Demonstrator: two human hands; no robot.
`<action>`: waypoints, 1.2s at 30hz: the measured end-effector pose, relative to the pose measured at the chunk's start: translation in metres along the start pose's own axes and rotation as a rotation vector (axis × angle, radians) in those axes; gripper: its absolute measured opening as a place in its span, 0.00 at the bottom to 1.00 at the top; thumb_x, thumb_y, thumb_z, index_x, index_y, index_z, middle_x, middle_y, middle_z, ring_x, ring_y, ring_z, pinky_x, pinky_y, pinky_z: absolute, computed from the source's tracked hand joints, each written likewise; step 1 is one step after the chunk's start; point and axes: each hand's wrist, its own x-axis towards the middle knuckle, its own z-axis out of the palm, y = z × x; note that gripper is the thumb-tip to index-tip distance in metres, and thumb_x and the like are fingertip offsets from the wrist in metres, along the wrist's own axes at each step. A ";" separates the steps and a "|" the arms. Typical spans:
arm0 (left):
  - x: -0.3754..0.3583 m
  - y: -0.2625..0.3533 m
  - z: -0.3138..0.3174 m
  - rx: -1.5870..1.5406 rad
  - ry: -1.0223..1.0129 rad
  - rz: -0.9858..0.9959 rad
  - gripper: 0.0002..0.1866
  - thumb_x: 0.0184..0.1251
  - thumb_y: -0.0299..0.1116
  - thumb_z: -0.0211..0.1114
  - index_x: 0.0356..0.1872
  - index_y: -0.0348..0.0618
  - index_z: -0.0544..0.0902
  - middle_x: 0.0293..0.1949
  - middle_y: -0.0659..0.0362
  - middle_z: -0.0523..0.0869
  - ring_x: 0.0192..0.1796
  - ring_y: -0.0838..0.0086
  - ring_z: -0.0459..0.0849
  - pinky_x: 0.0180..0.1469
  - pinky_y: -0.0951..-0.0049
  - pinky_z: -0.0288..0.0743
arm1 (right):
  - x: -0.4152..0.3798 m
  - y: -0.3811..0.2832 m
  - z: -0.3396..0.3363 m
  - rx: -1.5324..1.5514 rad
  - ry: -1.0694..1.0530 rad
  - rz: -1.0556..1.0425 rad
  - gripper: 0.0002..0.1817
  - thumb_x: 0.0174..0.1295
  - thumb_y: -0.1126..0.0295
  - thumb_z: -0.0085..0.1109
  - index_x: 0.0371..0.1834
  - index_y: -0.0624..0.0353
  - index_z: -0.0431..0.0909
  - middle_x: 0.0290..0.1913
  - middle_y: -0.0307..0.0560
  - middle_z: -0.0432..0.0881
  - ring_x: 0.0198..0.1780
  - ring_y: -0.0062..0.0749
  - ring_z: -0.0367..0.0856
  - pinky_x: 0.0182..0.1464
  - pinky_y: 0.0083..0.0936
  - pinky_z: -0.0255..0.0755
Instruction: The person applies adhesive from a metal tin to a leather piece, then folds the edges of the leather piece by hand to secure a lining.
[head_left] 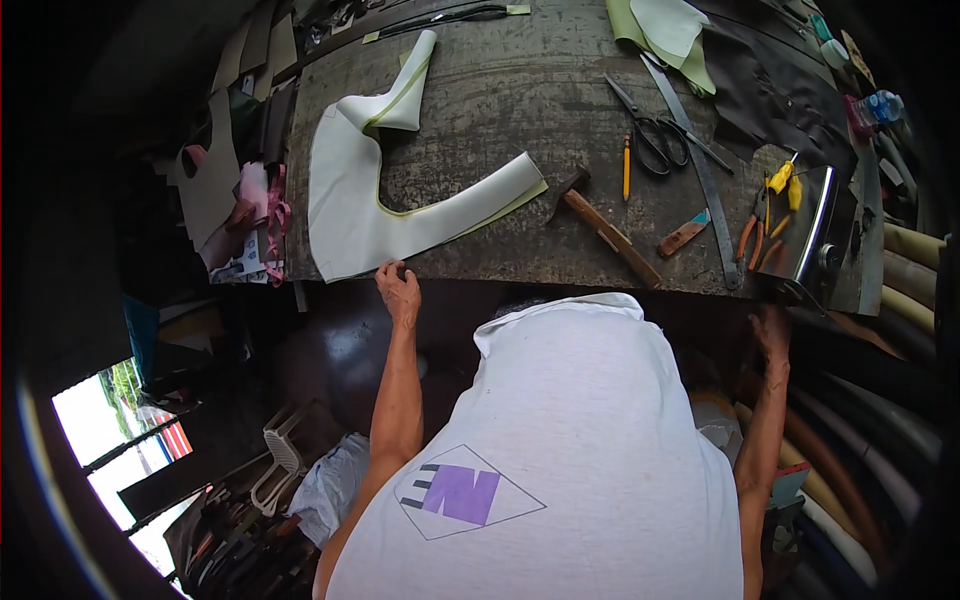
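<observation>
White curved material (pixel 350 205) meets the curled left hand (pixel 400 289), the right hand (pixel 771 333) apart, its grip unclear.

A wooden-handled hammer (pixel 618 243) and a yellow pencil (pixel 627 170) lay apart on the scuffed dark wooden surface (pixel 470 95). A white plastic chair (pixel 282 462) was near a crumpled pale bag (pixel 333 485), well apart from the long beige roll (pixel 911 276) at far right.
</observation>
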 end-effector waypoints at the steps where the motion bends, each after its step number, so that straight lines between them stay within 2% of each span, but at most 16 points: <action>1: -0.002 0.002 -0.002 -0.015 -0.006 -0.005 0.14 0.63 0.31 0.63 0.48 0.37 0.82 0.60 0.44 0.73 0.65 0.50 0.72 0.66 0.55 0.67 | -0.002 0.000 0.005 -0.081 -0.016 0.047 0.19 0.58 0.64 0.67 0.49 0.63 0.80 0.58 0.66 0.77 0.55 0.60 0.80 0.55 0.47 0.75; 4: -0.004 0.001 -0.004 -0.054 -0.024 -0.004 0.15 0.64 0.31 0.63 0.49 0.37 0.82 0.60 0.44 0.72 0.66 0.50 0.71 0.66 0.55 0.67 | -0.016 -0.019 0.015 -0.154 0.202 0.015 0.18 0.59 0.67 0.66 0.50 0.63 0.78 0.69 0.64 0.67 0.59 0.61 0.77 0.59 0.46 0.75; 7: 0.000 -0.002 -0.009 -0.053 -0.036 0.003 0.15 0.64 0.31 0.63 0.49 0.37 0.82 0.60 0.44 0.73 0.65 0.50 0.72 0.66 0.55 0.68 | -0.023 -0.035 0.023 -0.177 0.292 0.061 0.16 0.60 0.70 0.64 0.51 0.62 0.78 0.73 0.64 0.62 0.63 0.61 0.74 0.62 0.45 0.74; 12: 0.008 -0.009 -0.011 0.005 -0.059 0.019 0.15 0.64 0.32 0.63 0.49 0.37 0.83 0.57 0.45 0.75 0.62 0.51 0.74 0.64 0.56 0.69 | -0.025 -0.039 0.031 -0.146 0.308 0.065 0.17 0.60 0.70 0.64 0.51 0.63 0.78 0.71 0.69 0.62 0.67 0.65 0.69 0.64 0.45 0.72; 14: 0.010 -0.015 -0.012 0.022 -0.088 0.053 0.14 0.64 0.32 0.63 0.49 0.37 0.83 0.56 0.46 0.76 0.62 0.52 0.75 0.63 0.57 0.70 | -0.025 -0.051 0.024 -0.010 0.228 0.172 0.17 0.58 0.69 0.65 0.50 0.63 0.79 0.71 0.69 0.63 0.69 0.65 0.67 0.67 0.46 0.68; 15: 0.010 -0.010 -0.015 -0.001 -0.124 0.018 0.14 0.64 0.31 0.62 0.49 0.37 0.83 0.56 0.46 0.76 0.61 0.52 0.75 0.63 0.57 0.70 | -0.024 -0.051 0.024 -0.077 0.233 0.154 0.18 0.58 0.67 0.66 0.50 0.62 0.80 0.71 0.69 0.63 0.68 0.65 0.66 0.69 0.46 0.66; 18: 0.009 -0.019 -0.011 0.061 -0.069 0.124 0.14 0.63 0.30 0.63 0.48 0.35 0.84 0.51 0.45 0.80 0.57 0.52 0.78 0.62 0.58 0.70 | -0.024 -0.056 0.028 0.103 0.355 0.183 0.18 0.57 0.64 0.67 0.48 0.62 0.82 0.67 0.67 0.69 0.62 0.64 0.73 0.64 0.46 0.69; 21: 0.007 -0.011 -0.015 0.079 -0.080 0.130 0.14 0.62 0.29 0.64 0.47 0.36 0.84 0.52 0.44 0.80 0.57 0.52 0.77 0.63 0.58 0.70 | -0.030 -0.070 -0.017 0.433 0.039 0.237 0.16 0.57 0.66 0.68 0.46 0.62 0.82 0.62 0.63 0.75 0.53 0.57 0.81 0.56 0.40 0.75; 24: 0.010 -0.016 -0.012 0.059 -0.156 0.076 0.14 0.63 0.30 0.63 0.49 0.37 0.83 0.57 0.45 0.75 0.62 0.52 0.74 0.63 0.55 0.70 | -0.047 -0.127 -0.082 0.654 0.236 0.275 0.15 0.57 0.68 0.70 0.46 0.62 0.83 0.58 0.58 0.78 0.45 0.49 0.85 0.51 0.34 0.79; 25: 0.008 -0.014 -0.012 0.050 -0.135 0.086 0.14 0.63 0.30 0.63 0.48 0.37 0.83 0.55 0.45 0.75 0.63 0.51 0.73 0.64 0.55 0.69 | -0.047 -0.145 -0.101 0.640 0.492 0.283 0.15 0.59 0.69 0.69 0.47 0.62 0.83 0.59 0.56 0.77 0.50 0.44 0.83 0.51 0.33 0.80; 27: 0.009 -0.020 -0.004 0.057 -0.125 0.086 0.14 0.62 0.29 0.62 0.48 0.36 0.83 0.56 0.44 0.74 0.63 0.50 0.72 0.64 0.54 0.68 | -0.034 -0.142 -0.122 0.186 0.888 0.214 0.25 0.58 0.65 0.72 0.58 0.58 0.78 0.68 0.59 0.68 0.58 0.52 0.79 0.56 0.41 0.79; 29: 0.010 -0.009 -0.004 0.083 -0.077 0.033 0.14 0.62 0.29 0.62 0.48 0.36 0.83 0.56 0.43 0.73 0.64 0.50 0.71 0.64 0.54 0.67 | 0.004 -0.124 -0.133 -0.049 0.951 0.277 0.44 0.52 0.51 0.76 0.72 0.49 0.67 0.76 0.65 0.52 0.66 0.65 0.71 0.62 0.50 0.73; 31: -0.005 0.038 -0.011 0.122 0.013 -0.092 0.14 0.61 0.28 0.62 0.48 0.36 0.82 0.57 0.42 0.72 0.65 0.49 0.69 0.65 0.55 0.66 | 0.043 -0.104 -0.130 -0.074 0.709 0.467 0.52 0.46 0.44 0.75 0.77 0.42 0.60 0.78 0.68 0.43 0.67 0.72 0.68 0.65 0.55 0.69; 32: -0.006 0.044 -0.006 0.103 0.019 -0.019 0.14 0.61 0.28 0.61 0.48 0.36 0.82 0.58 0.42 0.71 0.66 0.49 0.69 0.65 0.54 0.66 | 0.060 -0.099 -0.126 -0.082 0.591 0.549 0.57 0.44 0.40 0.75 0.79 0.39 0.57 0.79 0.70 0.39 0.68 0.76 0.66 0.66 0.58 0.67; 34: -0.007 0.056 -0.006 0.077 0.041 0.114 0.15 0.61 0.28 0.61 0.48 0.36 0.82 0.60 0.42 0.70 0.67 0.49 0.68 0.66 0.54 0.65 | 0.070 -0.080 -0.129 0.021 0.563 0.508 0.58 0.41 0.36 0.72 0.79 0.33 0.56 0.80 0.71 0.37 0.69 0.77 0.65 0.65 0.60 0.67; 36: -0.017 0.086 -0.010 -0.112 -0.032 0.181 0.13 0.63 0.26 0.60 0.48 0.35 0.81 0.60 0.44 0.70 0.66 0.50 0.70 0.66 0.55 0.66 | 0.052 -0.092 -0.141 -0.036 0.616 0.532 0.52 0.47 0.42 0.70 0.79 0.31 0.57 0.79 0.71 0.43 0.68 0.77 0.66 0.65 0.60 0.66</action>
